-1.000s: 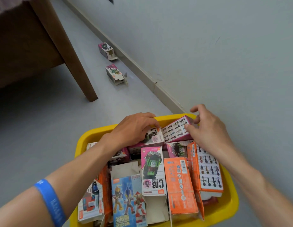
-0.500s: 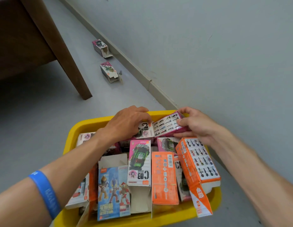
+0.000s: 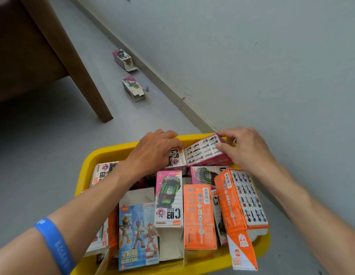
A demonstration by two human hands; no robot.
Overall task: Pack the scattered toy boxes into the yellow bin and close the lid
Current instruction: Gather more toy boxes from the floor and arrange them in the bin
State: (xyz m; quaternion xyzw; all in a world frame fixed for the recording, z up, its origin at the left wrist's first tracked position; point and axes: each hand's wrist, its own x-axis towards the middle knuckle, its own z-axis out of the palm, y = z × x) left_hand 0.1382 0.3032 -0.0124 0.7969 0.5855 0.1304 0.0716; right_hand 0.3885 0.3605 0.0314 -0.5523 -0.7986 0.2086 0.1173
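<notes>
Toy boxes (image 3: pixel 168 197) crowd the yellow bin (image 3: pixel 105 153) on the floor as your hands pinch a pink box (image 3: pixel 202 150) at its far rim, left hand (image 3: pixel 152 153) curled over one end, right hand (image 3: pixel 244 149) gripping the other; two more boxes (image 3: pixel 133 88) lie along the baseboard.

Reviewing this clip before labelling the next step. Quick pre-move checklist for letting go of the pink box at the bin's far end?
1. Pink box inside the yellow bin: ok, at the far end, tilted.
2. Right hand grip: ok, fingers pinch the box's far corner.
3. Left hand steadying the neighbouring box: ok, fingers curl over it.
4. All boxes collected: not ok, two boxes on the floor by the wall.
5. Contents below the rim for closing: not ok, orange box overhangs the near edge.
6. Lid within reach: cannot tell, none in view.
</notes>
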